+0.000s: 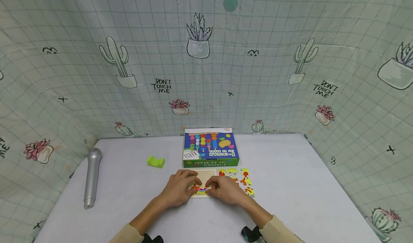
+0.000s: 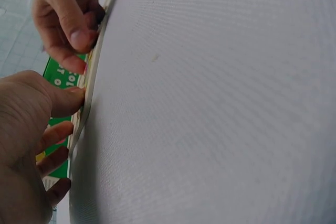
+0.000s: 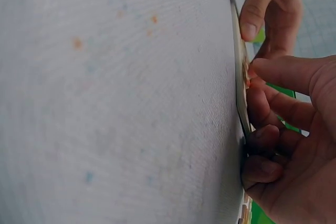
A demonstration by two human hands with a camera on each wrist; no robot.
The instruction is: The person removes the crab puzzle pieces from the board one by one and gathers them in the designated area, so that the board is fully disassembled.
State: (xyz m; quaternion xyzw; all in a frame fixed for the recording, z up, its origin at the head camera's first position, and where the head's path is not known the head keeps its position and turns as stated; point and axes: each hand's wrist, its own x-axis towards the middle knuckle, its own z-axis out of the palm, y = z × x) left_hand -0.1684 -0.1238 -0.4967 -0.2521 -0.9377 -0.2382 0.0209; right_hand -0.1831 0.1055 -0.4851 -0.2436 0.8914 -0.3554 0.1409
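Note:
A shallow wooden puzzle tray lies on the table, with colourful joined puzzle pieces along its near edge. My left hand rests over the tray's left side, its thumb pressing at the near edge and the other fingers loosely spread. From the right, my right hand reaches in and pinches a small puzzle piece between thumb and index finger, low over the tray; the fingers mostly hide it. Loose red and yellow puzzle pieces lie in rows right of the tray, partly behind the right hand.
A blue and green bead-toy box stands just behind the tray. Back left sits a lime-green notched block. Farther left lies a grey microphone-shaped cylinder. A patterned cloth walls the back and sides of the white table.

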